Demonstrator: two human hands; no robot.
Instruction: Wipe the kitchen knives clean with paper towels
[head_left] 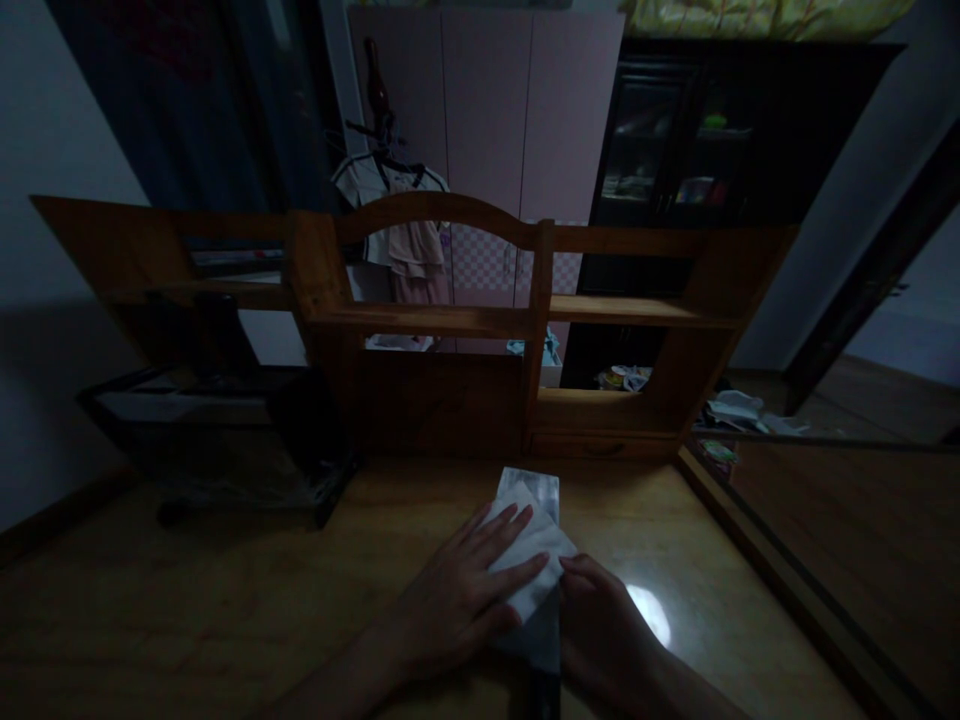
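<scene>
A kitchen cleaver [544, 640] lies lengthwise in front of me, its broad blade pointing away and its black handle near the bottom edge. Over the blade's middle is a folded white tissue [529, 550]. My left hand [472, 590] rests flat on the tissue with its fingers stretched out and spread. At the blade's right side is my right hand [604, 615], closed, with thumb and finger at the tissue's right corner. Its other fingers are curled and mostly hidden. The tissue covers part of the blade.
A wooden table [420, 520] spreads beneath my hands, with a wooden shelf unit [435, 320] along its back. To the left stands a dark-framed rack [217, 440]. Behind are hanging clothes [416, 235], a pink wardrobe [487, 120] and a dark cabinet [712, 140].
</scene>
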